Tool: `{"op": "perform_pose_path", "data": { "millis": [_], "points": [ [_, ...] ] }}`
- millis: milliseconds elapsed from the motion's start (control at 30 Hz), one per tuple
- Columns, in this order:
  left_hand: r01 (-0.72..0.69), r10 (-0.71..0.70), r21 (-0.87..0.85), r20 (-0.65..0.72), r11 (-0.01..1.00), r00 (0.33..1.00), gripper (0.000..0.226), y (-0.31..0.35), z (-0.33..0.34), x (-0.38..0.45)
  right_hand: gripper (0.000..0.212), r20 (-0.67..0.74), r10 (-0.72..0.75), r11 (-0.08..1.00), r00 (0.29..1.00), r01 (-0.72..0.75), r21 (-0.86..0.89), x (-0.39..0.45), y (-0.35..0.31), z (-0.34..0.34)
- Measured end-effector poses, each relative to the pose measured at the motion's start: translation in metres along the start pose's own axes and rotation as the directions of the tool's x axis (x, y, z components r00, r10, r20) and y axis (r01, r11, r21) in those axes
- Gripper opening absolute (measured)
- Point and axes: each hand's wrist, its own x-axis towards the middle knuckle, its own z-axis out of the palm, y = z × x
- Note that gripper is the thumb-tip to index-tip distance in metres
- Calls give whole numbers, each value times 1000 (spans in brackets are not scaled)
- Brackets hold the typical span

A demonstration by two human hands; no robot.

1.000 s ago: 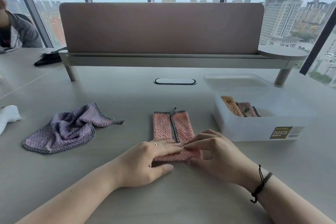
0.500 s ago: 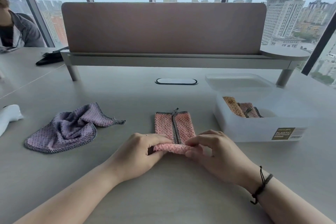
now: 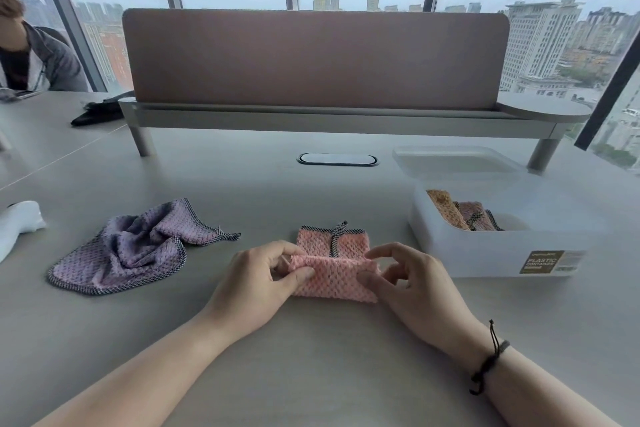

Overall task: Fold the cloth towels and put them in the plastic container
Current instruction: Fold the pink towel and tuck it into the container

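At frame centre, the soft, limp pink towel [image 3: 332, 274] is being pinched at its folded ends by the left hand [image 3: 252, 284] and right hand [image 3: 412, 288], judged the best hold.

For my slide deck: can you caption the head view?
Both hands, left hand and right hand, fold a pink towel beside the plastic container; a purple towel waits.

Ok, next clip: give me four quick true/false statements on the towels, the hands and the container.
1. Both hands, left hand and right hand, pinch the pink towel. True.
2. The purple towel is neatly folded. False: it lies crumpled on the table.
3. The plastic container is empty. False: it holds folded towels.
4. The container has no lid on. True.
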Motion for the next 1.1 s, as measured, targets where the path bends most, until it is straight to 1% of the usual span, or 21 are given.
{"op": "perform_pose_path", "data": {
  "millis": [100,200,267,333,433,467,533,600,633,667,733,767,833,900,933,1033,1100],
  "points": [
    [20,-20,6,0,1000,1000,19,0,2,1,20,-21,39,998,999,-38,44,2,1,4],
    [25,-25,37,-10,999,1000,19,1,4,2,19,-46,65,998,997,-64,21,6,2,7],
    [17,-16,73,-20,997,1000,18,3,5,3,20,-51,84,995,995,-86,-44,7,2,9],
    [13,-9,126,-32,992,999,19,3,5,2,21,-47,85,985,995,-91,-146,9,2,12],
    [-19,33,254,-50,967,998,20,4,5,0,22,-43,66,971,997,-74,-226,9,2,13],
    [-62,81,290,-54,955,995,20,6,4,0,22,-46,57,969,997,-66,-239,8,2,12],
    [-201,223,332,-28,921,974,25,9,2,0,20,-56,23,965,998,-37,-260,7,4,13],
    [-384,377,312,87,869,922,37,10,3,-1,16,-78,-76,955,994,50,-293,6,4,13],
    [-448,416,273,171,851,893,41,10,3,-2,18,-87,-164,933,983,126,-336,5,4,13],
    [-480,423,227,256,847,869,44,12,4,-2,22,-76,-257,897,963,209,-389,4,3,12],
    [-468,378,161,395,869,837,47,14,5,-3,31,11,-393,814,919,353,-461,3,2,11],
    [-449,346,153,441,880,828,49,15,5,-4,35,74,-411,793,908,397,-463,2,2,11],
    [-422,295,172,489,890,821,56,13,4,-5,49,199,-362,794,911,413,-447,1,0,13],
    [-400,263,187,501,897,824,65,10,3,-5,63,269,-296,813,916,390,-433,1,1,12],
    [-384,249,186,500,904,829,67,9,3,-4,65,286,-282,821,916,384,-422,2,2,10],
    [-330,228,147,470,932,853,66,8,2,-3,61,295,-288,833,911,391,-393,3,5,7],
    [-308,230,113,444,945,866,61,7,0,-3,55,278,-298,829,913,392,-400,3,6,9]
  ]
}}
